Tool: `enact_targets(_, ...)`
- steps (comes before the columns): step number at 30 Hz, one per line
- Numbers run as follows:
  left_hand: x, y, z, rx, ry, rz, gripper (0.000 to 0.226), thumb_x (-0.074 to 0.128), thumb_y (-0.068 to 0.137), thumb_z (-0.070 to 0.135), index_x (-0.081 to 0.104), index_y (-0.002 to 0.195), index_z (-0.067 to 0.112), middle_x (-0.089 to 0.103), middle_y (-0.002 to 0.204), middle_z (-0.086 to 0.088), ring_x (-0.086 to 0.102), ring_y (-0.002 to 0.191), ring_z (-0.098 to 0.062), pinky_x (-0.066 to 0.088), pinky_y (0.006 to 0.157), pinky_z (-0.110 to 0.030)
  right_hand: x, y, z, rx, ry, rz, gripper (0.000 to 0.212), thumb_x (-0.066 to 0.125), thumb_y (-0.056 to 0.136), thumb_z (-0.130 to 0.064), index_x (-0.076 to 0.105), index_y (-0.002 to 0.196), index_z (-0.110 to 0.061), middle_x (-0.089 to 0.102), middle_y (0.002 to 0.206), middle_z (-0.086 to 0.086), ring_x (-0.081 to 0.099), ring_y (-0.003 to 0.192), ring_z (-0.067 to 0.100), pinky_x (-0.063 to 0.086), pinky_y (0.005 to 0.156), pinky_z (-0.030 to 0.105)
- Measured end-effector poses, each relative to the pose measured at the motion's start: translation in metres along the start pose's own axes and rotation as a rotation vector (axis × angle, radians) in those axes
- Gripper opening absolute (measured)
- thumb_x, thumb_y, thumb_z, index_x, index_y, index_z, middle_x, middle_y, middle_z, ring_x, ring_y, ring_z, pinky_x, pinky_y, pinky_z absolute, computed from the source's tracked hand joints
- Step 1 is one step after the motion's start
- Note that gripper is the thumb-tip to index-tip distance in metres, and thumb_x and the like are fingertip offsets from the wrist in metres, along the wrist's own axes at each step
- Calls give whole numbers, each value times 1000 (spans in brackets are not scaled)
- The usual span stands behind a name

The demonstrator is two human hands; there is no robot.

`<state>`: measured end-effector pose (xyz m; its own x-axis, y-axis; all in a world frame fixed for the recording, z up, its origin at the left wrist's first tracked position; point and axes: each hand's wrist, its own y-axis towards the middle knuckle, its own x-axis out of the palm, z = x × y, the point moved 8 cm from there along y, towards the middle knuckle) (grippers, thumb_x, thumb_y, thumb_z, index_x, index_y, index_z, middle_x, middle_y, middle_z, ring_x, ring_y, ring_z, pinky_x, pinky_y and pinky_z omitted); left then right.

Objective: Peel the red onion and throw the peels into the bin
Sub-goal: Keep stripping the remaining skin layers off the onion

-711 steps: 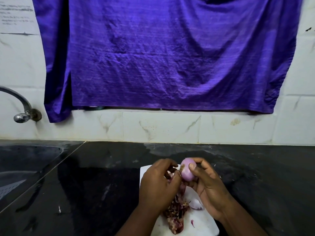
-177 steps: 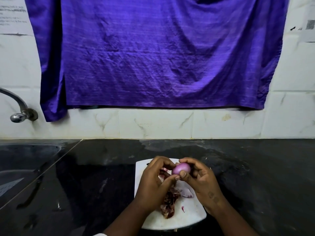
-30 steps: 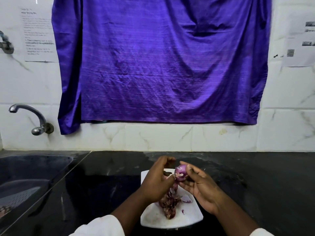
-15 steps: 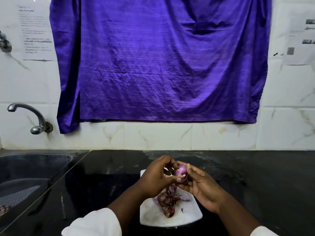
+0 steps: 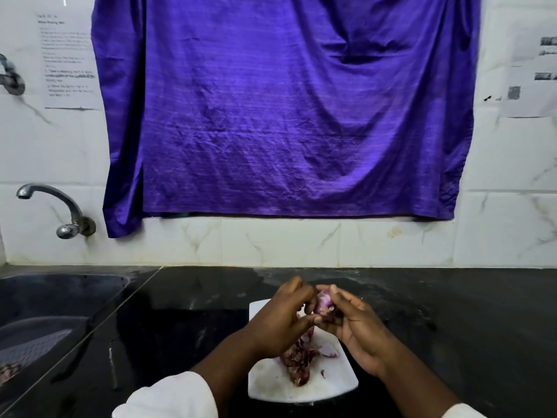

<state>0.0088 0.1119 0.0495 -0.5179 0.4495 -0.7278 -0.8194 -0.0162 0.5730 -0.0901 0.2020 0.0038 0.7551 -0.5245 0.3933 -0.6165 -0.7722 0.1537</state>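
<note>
The small purple-red onion [image 5: 324, 303] sat raised above the near middle of the bench, cradled in the curled fingers [image 5: 340, 297] of the right hand [image 5: 358, 330]. The left hand [image 5: 280, 321] closed in from the other side, thumb and fingertips pinched against its skin. We judged it light, firm and rounded, its peeled flesh smooth and likely slippery, so it wanted a cupped hold around its girth and no hard squeeze. Any skin left on it would be thin, papery and quick to tear, best lifted at a loose edge near one end. Below the hands lay a heap of dry reddish-brown peels [image 5: 298, 362] with a few pale purple flakes, on a white plastic cutting board [image 5: 268, 384] that rested on the glossy black stone bench [image 5: 452, 312]. These scraps looked feather-light and crumbly, so we thought it wiser to gather them in a bunch or carry them on the board than to pick them up singly. Both hands covered most of the onion, so we could not tell how much skin remained or exactly what the left fingertips gripped. The bin did not appear anywhere, and the dark steel sink [image 5: 45, 297] to the left was cut off at the edge, something reddish in it too blurred to name.
</note>
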Motion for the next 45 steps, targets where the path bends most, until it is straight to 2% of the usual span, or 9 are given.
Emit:
enact_targets(7,2,-10,-30,-440,-546,287,7,71,89,20,65,88,23,68,80,2,63,71,-15,53,64,-29,-3,0,-2,-123,-30,11,43,73,83,-10,64,125,-4,72,122,21,71,109,32,60,94,40)
enact_targets(13,2,-9,-31,-556,-532,280,12,73,73,21,73,82,13,75,75,-9,66,65,-17,60,68,-45,-6,1,-4,-200,-68,35,85,104,48,-33,68,120,-7,73,120,21,70,111,33,57,98,43)
enact_targets(18,-3,-8,-28,-572,-494,263,5,77,81,9,74,78,6,74,70,-10,67,61,-17,61,66,-46,-8,-2,-7,-218,-117,40,43,76,77,10,66,118,-2,75,114,19,75,97,21,61,79,26)
enact_targets(21,-5,-7,-28,-579,-438,251,6,79,80,9,75,75,9,75,68,-7,68,60,-19,61,66,-46,-8,-2,-6,-225,-142,35,46,78,74,7,67,117,-5,74,115,20,74,101,25,61,86,33)
enact_targets(25,-9,-5,-25,-571,-318,256,6,75,76,9,75,71,13,75,67,-6,70,61,-20,60,63,-42,-7,-3,-8,-264,-192,32,49,85,68,2,72,114,-10,74,117,21,72,109,33,56,97,44)
enact_targets(31,-12,-4,-19,-557,-247,275,10,74,76,8,74,69,15,73,65,-4,66,55,-12,52,51,-25,-6,-4,-8,-288,-194,34,49,83,70,5,69,116,-6,74,114,20,71,111,35,59,90,37)
enact_targets(36,-12,-10,-25,-530,-269,350,20,69,83,3,77,82,21,75,74,4,72,68,-10,63,72,-40,-6,-7,-11,-258,-99,77,70,102,52,-25,72,114,-11,75,118,17,73,109,30,61,85,30)
enact_targets(41,-10,-6,12,-139,-275,170,32,75,88,12,70,113,31,62,117,16,62,111,0,54,89,-17,-5,-9,-10,-170,38,61,45,75,80,-11,68,125,-8,75,119,18,75,99,28,64,82,35)
enact_targets(45,-16,-5,8,-59,-223,184,24,81,87,23,70,107,28,63,109,11,64,103,-11,58,87,-31,1,-13,-6,-92,46,45,40,65,89,-20,68,127,-9,74,116,23,76,88,25,63,74,32)
